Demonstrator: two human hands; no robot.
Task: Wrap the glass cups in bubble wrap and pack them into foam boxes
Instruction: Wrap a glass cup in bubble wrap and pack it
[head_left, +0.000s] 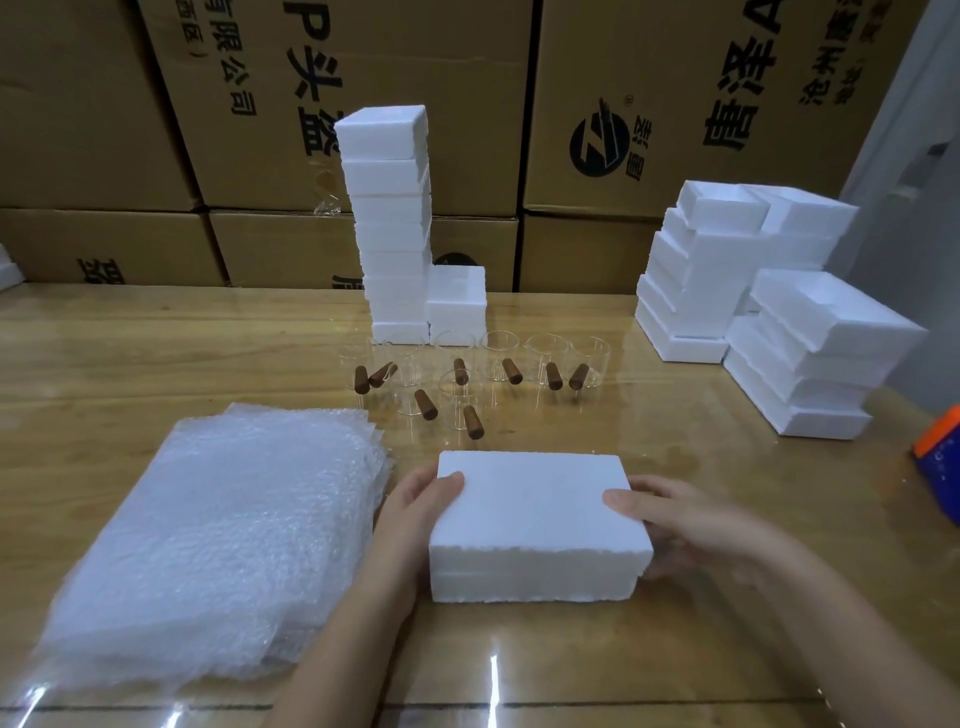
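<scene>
Item 1, nearest: closed foam box (535, 514), flat on the wooden table (571, 649), seam showing along its front face. The left hand (413, 501) grips its left end and the right hand (675, 514) its right end, thumbs on the lid and fingers down the sides.

Handling note: this looks like seating or lifting the lid. Keep the box level, work both ends evenly, and squeeze lightly, since foam edges probably crumble.

Item 2: stack of bubble-wrap sheets (218, 535), just left of the box.

Item 3: glass cups with wooden handles (467, 374), unwrapped, clustered behind the box.

Item 4: tall pile of foam boxes (392, 223); loose foam pieces (779, 338) at right.

Item 5: cardboard cartons (649, 104), rearmost.

Not determinable: the box's contents, the fingers behind its ends, the exact cup count, and the orange-and-blue object (940, 457), which is cut off at the right edge.
</scene>
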